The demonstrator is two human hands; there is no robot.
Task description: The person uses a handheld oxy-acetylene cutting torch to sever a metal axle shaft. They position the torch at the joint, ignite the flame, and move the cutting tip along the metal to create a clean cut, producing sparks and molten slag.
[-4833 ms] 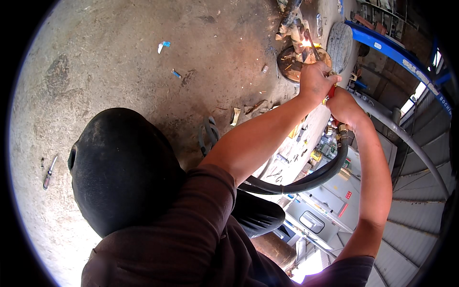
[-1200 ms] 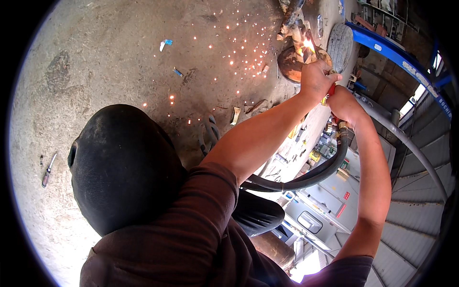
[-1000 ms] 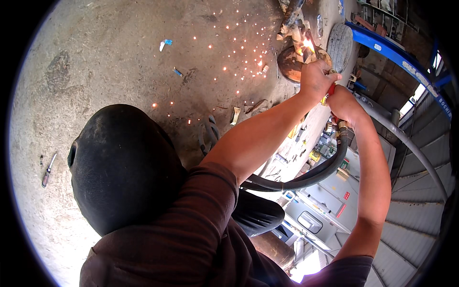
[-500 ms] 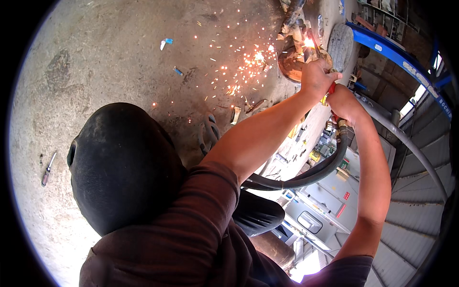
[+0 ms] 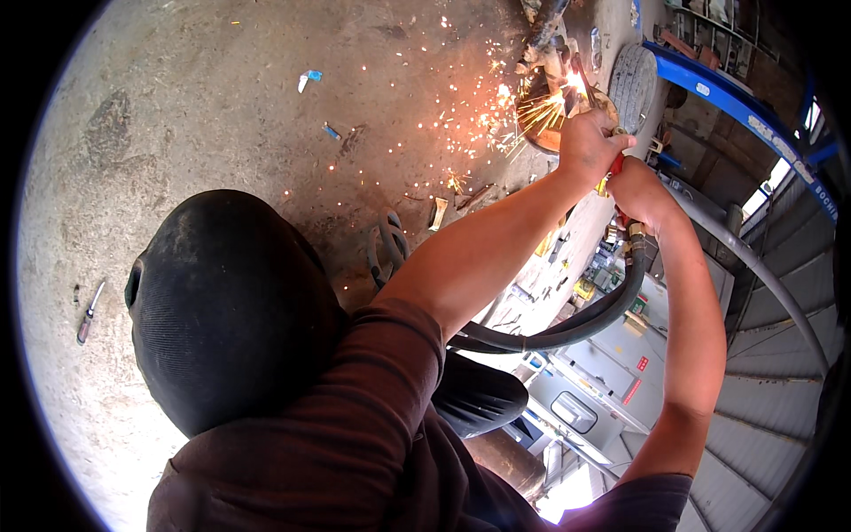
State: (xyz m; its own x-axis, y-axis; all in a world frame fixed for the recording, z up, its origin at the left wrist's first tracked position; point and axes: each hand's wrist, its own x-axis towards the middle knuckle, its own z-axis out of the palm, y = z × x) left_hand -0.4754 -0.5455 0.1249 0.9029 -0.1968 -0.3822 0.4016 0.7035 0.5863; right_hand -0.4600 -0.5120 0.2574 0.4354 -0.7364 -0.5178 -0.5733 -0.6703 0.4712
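Observation:
My left hand (image 5: 585, 146) is closed around the front part of a cutting torch (image 5: 616, 164), close to its bright tip. Behind it, my right hand (image 5: 643, 197) grips the torch's handle, where red and yellow parts show. A brass fitting joins dark hoses (image 5: 576, 332) to the rear of the torch. Its glowing flame (image 5: 574, 82) meets a rusty metal piece with a round, disc-like base (image 5: 545, 140). Glare hides the exact contact. Sparks (image 5: 479, 111) fan across the disc and scatter leftward over the concrete floor (image 5: 204, 115).
A grey tyre-like ring (image 5: 634, 84) stands beside the metal piece, next to a blue curved beam (image 5: 709, 89). A screwdriver (image 5: 89, 315) lies far left. Small scraps (image 5: 438, 214) lie near my left forearm. A large black rounded fabric shape (image 5: 230, 301) fills the lower left.
A yellow fan of sparks now bursts over the disc, and the scattered sparks have shifted. The glow at the torch tip is slightly larger. Both hands hold nearly still.

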